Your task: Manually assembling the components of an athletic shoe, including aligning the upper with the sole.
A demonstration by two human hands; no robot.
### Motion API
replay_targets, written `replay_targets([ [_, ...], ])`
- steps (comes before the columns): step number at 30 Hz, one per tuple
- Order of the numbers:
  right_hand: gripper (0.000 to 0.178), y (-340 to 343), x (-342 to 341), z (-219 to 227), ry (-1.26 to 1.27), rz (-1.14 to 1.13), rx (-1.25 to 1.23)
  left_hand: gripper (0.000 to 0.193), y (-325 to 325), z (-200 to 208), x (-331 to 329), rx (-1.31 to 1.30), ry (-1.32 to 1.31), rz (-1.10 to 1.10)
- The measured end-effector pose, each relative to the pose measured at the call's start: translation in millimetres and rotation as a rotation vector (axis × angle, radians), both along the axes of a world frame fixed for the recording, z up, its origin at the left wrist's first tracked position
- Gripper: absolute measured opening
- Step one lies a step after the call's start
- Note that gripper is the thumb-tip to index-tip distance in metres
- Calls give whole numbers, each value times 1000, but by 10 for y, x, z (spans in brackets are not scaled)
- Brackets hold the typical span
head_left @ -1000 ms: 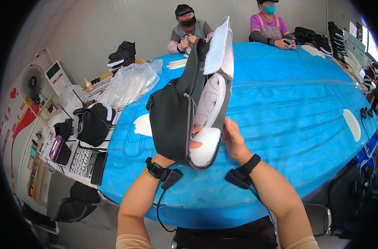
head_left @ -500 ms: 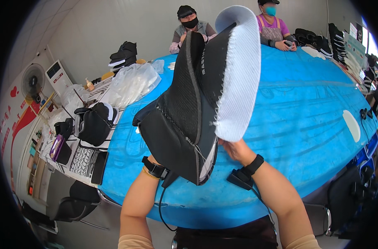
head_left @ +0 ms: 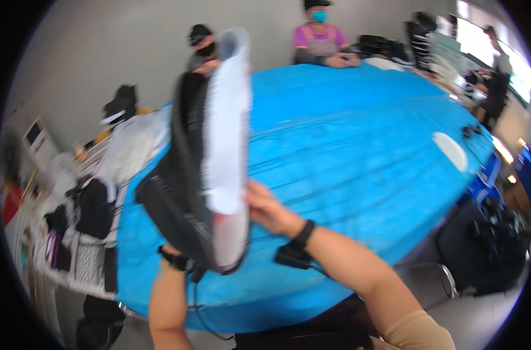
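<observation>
A black shoe upper is held up over the table, its far end tilted upward. A white fabric bottom piece runs along its right side and curls over at the top. At the lower end a pale inner surface shows, framed by the black edge. My left hand is behind the upper and supports it; its fingers are hidden. Beside the white piece's lower right edge is my right hand, fingers apart and fingertips at the edge, somewhat blurred. Both wrists wear black straps with cabled boxes.
The table has a blue cover. A white oval sheet lies at its right. Clear plastic bags and black shoe pieces are on the left. Two masked people are across the table; another person stands far right.
The view has swung right, so the surroundings shift left. The shoe upper has turned, showing its white bottom more edge-on and more of its pale inside. My right hand's fingers now show beside it.
</observation>
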State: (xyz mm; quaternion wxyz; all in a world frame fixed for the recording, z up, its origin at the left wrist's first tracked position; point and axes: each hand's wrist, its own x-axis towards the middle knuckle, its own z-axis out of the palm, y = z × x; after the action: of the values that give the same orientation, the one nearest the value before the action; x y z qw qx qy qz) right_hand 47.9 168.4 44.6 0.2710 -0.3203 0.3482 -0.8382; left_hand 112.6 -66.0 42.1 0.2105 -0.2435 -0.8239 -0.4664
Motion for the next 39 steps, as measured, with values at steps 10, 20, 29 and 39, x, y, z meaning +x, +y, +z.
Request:
replay_targets([
  [10,48,45,-31,110,-69,289,121,27,260,210,18,-146,72,174],
  [20,53,69,-189,100,-2,-106,136,17,166,232,29,-21,188,366],
  [29,35,20,-85,123,137,-345,230,35,-121,-349,-14,506,-61,75],
  [39,40,84,-160,94,0,-393,298,33,302,16,-123,503,135,303],
])
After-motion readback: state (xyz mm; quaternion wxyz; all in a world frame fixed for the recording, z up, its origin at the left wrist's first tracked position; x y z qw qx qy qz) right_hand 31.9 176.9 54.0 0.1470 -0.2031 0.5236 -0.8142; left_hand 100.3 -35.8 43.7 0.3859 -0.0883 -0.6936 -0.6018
